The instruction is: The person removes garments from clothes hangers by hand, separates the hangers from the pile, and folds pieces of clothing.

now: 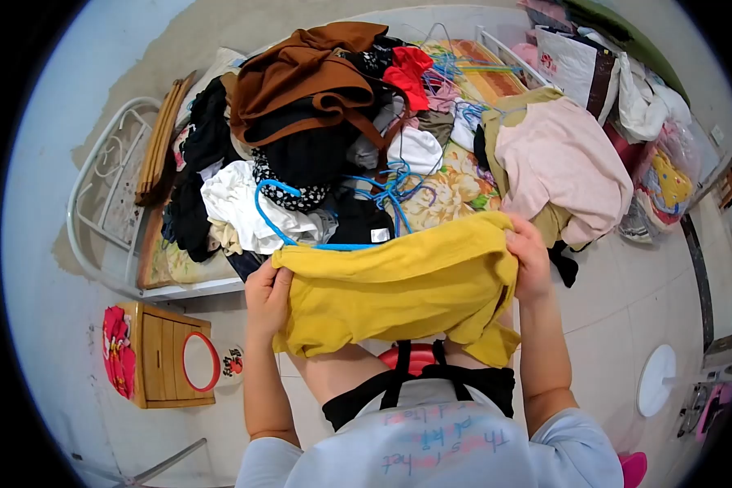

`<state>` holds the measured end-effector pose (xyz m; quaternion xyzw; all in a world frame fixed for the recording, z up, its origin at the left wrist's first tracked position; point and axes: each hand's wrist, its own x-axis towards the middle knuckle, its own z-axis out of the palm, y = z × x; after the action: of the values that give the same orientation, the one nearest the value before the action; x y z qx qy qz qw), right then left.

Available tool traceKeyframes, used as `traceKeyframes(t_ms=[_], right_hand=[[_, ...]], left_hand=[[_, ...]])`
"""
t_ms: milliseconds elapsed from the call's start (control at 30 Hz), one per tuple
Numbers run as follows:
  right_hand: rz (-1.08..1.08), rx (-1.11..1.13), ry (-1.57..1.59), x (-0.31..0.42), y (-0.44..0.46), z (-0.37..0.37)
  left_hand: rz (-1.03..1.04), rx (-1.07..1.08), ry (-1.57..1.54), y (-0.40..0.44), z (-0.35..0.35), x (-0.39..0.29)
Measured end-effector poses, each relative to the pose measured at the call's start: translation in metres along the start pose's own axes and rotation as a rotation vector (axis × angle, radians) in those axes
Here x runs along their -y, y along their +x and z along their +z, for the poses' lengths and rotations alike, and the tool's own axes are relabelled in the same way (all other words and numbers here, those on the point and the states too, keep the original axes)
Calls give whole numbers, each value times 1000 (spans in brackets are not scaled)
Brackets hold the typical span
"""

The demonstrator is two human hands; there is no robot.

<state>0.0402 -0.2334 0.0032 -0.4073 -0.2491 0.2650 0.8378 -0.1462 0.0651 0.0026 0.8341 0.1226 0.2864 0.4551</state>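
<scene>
A mustard-yellow garment (394, 289) is stretched out sideways above my lap. My left hand (268, 297) grips its left upper corner, thumb on top. At the opposite upper corner, my right hand (529, 256) is closed on the cloth. Just beyond the garment's top edge lies a blue hanger (275, 218), its hook toward the white clothing; part of its bar is hidden behind the yellow cloth. Whether the hanger touches the garment I cannot tell.
A bed holds a heap of clothes with a brown coat (301, 81), a white garment (240, 203) and tangled blue hangers (398, 191). Pink clothing (565, 159) drapes over its right side. A wooden cabinet (159, 350) and a white bin (229, 362) stand at left.
</scene>
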Motion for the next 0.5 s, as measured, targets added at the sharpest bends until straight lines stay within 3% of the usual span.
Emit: traceKeyframes(t_ms=[33, 100, 233, 267, 300, 367, 433, 500], right_hand=[[1, -6, -1, 0, 4, -11], [298, 230, 84, -10, 14, -33], [362, 151, 7, -36, 20, -38], [287, 305, -255, -38, 24, -39], [288, 304, -253, -41, 22, -32], [503, 356, -293, -48, 16, -10], [378, 457, -377, -50, 18, -2], [143, 109, -506, -34, 15, 6]], left_hand=[[28, 38, 15, 0, 0, 2], [46, 105, 44, 0, -7, 7], [54, 238, 31, 0, -10, 3], [52, 241, 31, 1, -9, 0], [84, 299, 80, 1, -5, -2], [116, 357, 131, 2, 2, -8], [127, 323, 189, 2, 6, -11], [146, 306, 190, 1, 6, -8]])
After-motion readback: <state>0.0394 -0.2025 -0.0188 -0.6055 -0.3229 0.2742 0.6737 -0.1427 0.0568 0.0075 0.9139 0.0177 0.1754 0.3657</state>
